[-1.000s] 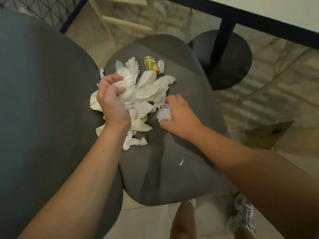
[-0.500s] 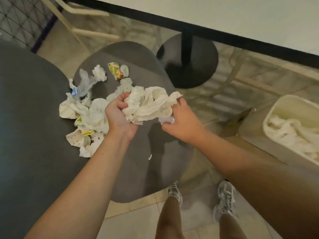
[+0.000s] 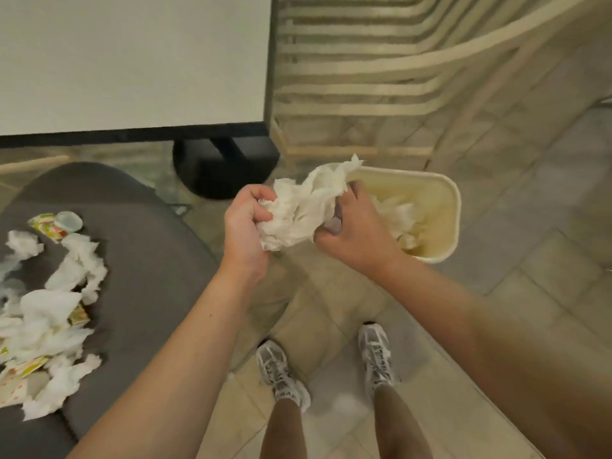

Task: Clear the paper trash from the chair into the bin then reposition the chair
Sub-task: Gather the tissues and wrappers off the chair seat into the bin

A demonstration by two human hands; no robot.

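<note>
A bundle of crumpled white paper [image 3: 303,207] is held between both my hands, off the chair and at the near-left rim of the cream bin [image 3: 447,207]. My left hand [image 3: 245,230] grips its left side. My right hand [image 3: 351,233] grips its right side and also holds a small pale wad against the palm. The bin has white paper inside. The dark grey chair seat [image 3: 149,266] lies at the left, with several more paper scraps and printed wrappers [image 3: 56,309] on it.
A white table with a black edge [image 3: 132,61] stands ahead on a black pedestal base [image 3: 225,167]. A pale wooden slatted chair [image 3: 364,77] stands behind the bin. My two feet in grey trainers [image 3: 328,369] are on the tiled floor below.
Both hands gathered a bundle of paper from the chair seat, lifted it and carried it right to the bin. The view swung right with them.
</note>
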